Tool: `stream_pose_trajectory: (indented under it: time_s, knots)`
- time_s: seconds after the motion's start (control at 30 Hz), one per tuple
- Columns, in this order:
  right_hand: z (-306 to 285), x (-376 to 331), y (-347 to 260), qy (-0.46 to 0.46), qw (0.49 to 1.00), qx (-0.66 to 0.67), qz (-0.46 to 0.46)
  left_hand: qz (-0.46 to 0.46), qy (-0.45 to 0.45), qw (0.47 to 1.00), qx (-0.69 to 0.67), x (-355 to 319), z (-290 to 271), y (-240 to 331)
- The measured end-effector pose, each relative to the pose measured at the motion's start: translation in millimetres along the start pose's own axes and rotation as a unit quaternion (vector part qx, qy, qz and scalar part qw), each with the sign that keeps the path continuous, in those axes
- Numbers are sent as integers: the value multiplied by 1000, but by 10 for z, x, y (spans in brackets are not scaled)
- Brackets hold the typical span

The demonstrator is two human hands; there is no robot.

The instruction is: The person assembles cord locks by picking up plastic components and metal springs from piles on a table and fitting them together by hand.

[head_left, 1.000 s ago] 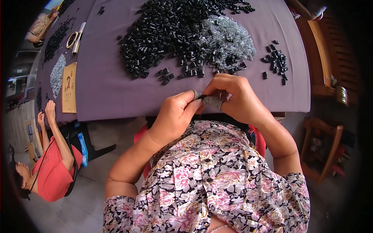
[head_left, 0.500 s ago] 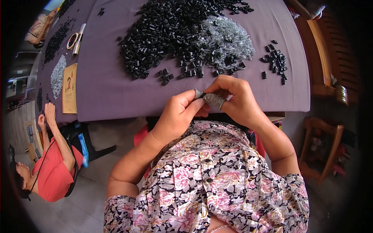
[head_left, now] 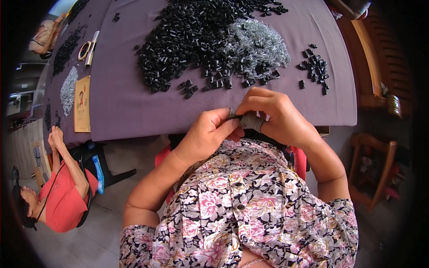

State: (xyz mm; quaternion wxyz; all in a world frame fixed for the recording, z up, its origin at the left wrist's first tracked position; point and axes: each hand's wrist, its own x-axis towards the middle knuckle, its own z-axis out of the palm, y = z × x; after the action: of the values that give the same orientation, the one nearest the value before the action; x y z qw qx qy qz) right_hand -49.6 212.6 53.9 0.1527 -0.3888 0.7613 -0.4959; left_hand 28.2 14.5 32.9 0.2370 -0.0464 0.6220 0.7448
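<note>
My left hand (head_left: pixel 208 131) and my right hand (head_left: pixel 279 114) meet in front of my body, at the near edge of the cloth. Both are closed, their fingertips pinched together around a small black plastic piece (head_left: pixel 238 117) that the fingers mostly hide. A grey fabric finger sleeve (head_left: pixel 253 121) covers my right thumb, and some grey fabric also shows at the left fingertips. Just beyond lies a large heap of short black plastic tubes (head_left: pixel 187 44), with a pile of clear or silvery small springs (head_left: pixel 259 47) against its right side.
A smaller group of black pieces (head_left: pixel 315 67) lies to the right on the purple tablecloth (head_left: pixel 120 98). At left are a yellow booklet (head_left: pixel 82 105), a tape roll (head_left: pixel 84 50) and another pile of springs (head_left: pixel 69 91). A person in red (head_left: pixel 69 196) works there. A wooden chair (head_left: pixel 371 169) stands right.
My joined hands have shifted slightly down and to the right, still pinched together. The co-worker's hands at left have drawn closer together and lower.
</note>
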Motion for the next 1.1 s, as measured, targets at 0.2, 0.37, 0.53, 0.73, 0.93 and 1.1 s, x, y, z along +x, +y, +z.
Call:
stream_pose_trajectory:
  time_s: [0.2,0.37,0.53,0.73,0.93,1.1]
  knots:
    - [-32,22,3,-41,997,-43,-49,-38,-29,999,-21,30,-48,-5]
    - [-94,32,-72,-86,994,32,64,-25,-26,998,46,10,-26,-4]
    - [-15,-49,44,-44,994,49,86,-10,-8,996,93,11,-21,14]
    - [2,-27,32,-22,994,59,90,-3,14,995,98,11,14,60]
    - [-12,-2,140,-41,959,224,167,-1,9,998,64,6,12,69]
    - [-36,19,171,-57,945,274,168,22,28,998,61,6,24,15]
